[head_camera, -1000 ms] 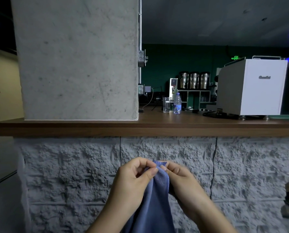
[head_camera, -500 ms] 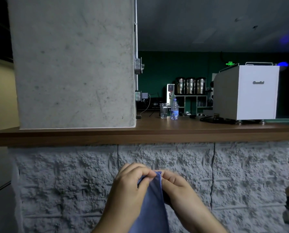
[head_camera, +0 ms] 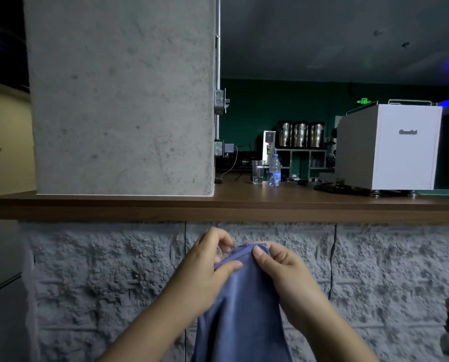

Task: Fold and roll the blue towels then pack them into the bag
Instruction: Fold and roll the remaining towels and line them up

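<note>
Head view. A soft blue cloth towel [head_camera: 240, 307] hangs in the air in front of a rough grey stone-faced wall [head_camera: 374, 278], below the edge of a brown wooden tabletop [head_camera: 270, 205]. It rests on no surface; both hands carry it by its upper hem.

The left hand [head_camera: 205, 270] pinches the left part of the hem, thumb on the near face, curled fingers [head_camera: 223, 237] behind. The right hand [head_camera: 280, 267] pinches the right part of the same hem, thumb pressed flat on the near face, its other fingers curled behind the cloth. The two hands sit just beside each other, with a short span of hem between them.

Judged purpose of this hold: the close double pinch gathers the top edge so that the hands can find and square the corners before a fold.

Orientation: the long axis of the towel runs vertically. The hem points upward; the body drops straight down and leaves the lower edge of the frame, so its free end is not visible.

No bag is visible in this view.
</note>
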`<act>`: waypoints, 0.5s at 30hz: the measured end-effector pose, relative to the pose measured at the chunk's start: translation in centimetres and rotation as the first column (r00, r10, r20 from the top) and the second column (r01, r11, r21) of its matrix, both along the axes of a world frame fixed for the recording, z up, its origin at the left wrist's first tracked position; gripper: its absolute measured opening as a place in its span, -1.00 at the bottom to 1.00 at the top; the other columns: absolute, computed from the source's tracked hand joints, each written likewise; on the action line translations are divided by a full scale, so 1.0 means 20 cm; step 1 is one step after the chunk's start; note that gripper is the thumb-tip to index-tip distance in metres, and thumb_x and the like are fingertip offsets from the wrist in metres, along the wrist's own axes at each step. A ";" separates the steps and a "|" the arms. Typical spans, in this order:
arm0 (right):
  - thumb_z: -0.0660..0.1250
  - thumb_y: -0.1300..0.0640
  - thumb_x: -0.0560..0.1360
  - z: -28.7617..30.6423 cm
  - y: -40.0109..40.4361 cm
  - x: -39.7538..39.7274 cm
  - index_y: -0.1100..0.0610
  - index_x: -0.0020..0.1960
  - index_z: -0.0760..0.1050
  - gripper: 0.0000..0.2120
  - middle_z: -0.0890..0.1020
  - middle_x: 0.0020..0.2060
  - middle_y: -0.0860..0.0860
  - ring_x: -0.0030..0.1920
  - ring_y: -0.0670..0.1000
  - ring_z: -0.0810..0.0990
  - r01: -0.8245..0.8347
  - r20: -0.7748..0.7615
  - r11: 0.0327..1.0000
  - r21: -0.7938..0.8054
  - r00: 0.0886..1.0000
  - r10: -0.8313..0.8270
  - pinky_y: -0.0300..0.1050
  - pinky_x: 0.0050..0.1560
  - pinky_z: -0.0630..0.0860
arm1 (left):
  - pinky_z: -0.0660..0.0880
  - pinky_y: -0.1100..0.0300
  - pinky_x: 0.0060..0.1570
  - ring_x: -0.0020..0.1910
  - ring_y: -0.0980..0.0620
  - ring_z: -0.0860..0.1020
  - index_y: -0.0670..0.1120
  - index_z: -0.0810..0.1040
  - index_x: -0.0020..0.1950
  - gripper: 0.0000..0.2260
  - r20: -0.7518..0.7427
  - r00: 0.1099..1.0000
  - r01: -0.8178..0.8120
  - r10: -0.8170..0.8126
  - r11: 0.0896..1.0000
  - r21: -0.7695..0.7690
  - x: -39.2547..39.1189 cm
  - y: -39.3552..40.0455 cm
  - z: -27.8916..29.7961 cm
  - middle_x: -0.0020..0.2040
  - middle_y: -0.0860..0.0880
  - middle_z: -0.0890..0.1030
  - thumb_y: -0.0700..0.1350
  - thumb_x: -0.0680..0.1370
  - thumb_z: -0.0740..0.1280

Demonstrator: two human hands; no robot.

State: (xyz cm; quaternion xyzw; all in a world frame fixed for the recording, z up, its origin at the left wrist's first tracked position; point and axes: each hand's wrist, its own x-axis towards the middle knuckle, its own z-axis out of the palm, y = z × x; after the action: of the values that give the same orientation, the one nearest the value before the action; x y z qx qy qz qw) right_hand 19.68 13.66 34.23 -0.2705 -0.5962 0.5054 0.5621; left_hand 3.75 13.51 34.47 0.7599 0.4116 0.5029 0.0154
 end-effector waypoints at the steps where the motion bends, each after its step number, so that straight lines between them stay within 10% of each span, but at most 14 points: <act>1: 0.19 0.28 0.58 0.02 0.01 0.02 0.31 -0.06 0.57 -0.80 0.67 -0.22 0.18 -0.21 0.03 0.60 0.039 -0.006 0.999 -0.004 0.999 -0.039 -0.19 -0.19 0.52 | 0.32 0.45 -0.21 -0.24 0.30 0.43 0.13 0.31 -0.11 -0.70 -0.044 0.999 -0.008 0.007 1.000 -0.018 -0.03 0.02 -0.01 -0.14 0.15 0.46 -0.16 0.46 0.41; 6: 0.17 0.18 0.61 0.09 0.11 0.17 0.23 0.01 0.60 -0.76 0.66 -0.19 0.11 -0.17 0.02 0.55 0.241 -0.029 0.970 -0.044 0.970 -0.242 -0.13 -0.13 0.42 | 0.44 0.24 -0.15 -0.20 0.24 0.49 0.15 0.29 -0.07 -0.77 -0.286 0.947 -0.174 0.145 0.982 -0.078 -0.21 0.05 -0.02 -0.17 0.16 0.51 0.04 0.49 0.37; 10: 0.19 0.15 0.61 0.09 0.18 0.32 0.18 -0.09 0.60 -0.76 0.60 -0.19 0.11 -0.15 0.04 0.46 0.399 -0.028 0.912 -0.097 0.915 -0.403 -0.10 -0.13 0.34 | 0.43 0.17 -0.20 -0.08 0.05 0.57 0.10 0.30 0.06 -0.74 -0.613 0.689 -0.425 0.387 0.901 0.091 -0.36 0.03 0.00 -0.06 0.09 0.59 0.24 0.53 0.20; 15: 0.23 0.16 0.59 0.04 0.23 0.41 0.19 -0.10 0.56 -0.81 0.56 -0.30 0.02 -0.22 -0.03 0.46 0.641 0.224 0.766 0.036 0.742 -0.632 -0.11 -0.18 0.41 | 0.37 0.14 -0.21 -0.01 -0.04 0.59 0.07 0.29 0.22 -0.64 -0.647 0.606 -0.497 0.462 0.855 0.145 -0.47 0.01 0.03 0.03 0.02 0.62 0.26 0.56 0.07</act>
State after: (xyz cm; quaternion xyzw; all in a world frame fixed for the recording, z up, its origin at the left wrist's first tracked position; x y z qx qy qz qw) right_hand 27.97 18.29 35.11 -0.5248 -0.5161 0.2625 0.6240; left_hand -5.62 13.65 34.99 0.7480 0.5901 0.1758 -0.2478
